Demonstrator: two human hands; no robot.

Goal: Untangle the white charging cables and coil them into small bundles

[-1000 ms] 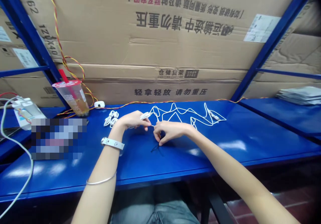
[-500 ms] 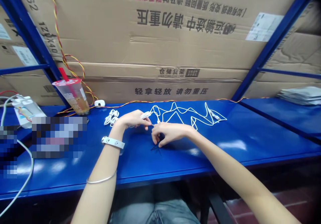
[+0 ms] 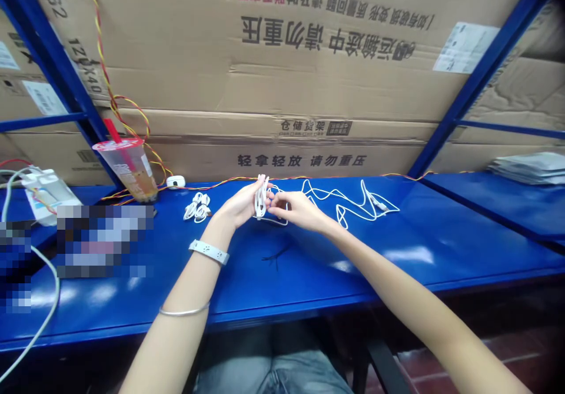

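My left hand is closed on a coiled white cable, which stands upright in its fingers. Just right of it, my right hand has its thumb and fingers pinched near the coil; what lies between the fingertips is too small to make out. A loose white cable runs in loops over the blue table to the right, behind my right hand. Several thin black ties lie on the table in front of my hands. To the left rests a bundled white cable.
A drink cup with a red straw stands at the back left, beside a small white case. A white box is farther left. Cardboard backs the blue table.
Both hands have moved up off the table, and the left has turned so the coil stands upright. The black ties now show fully.
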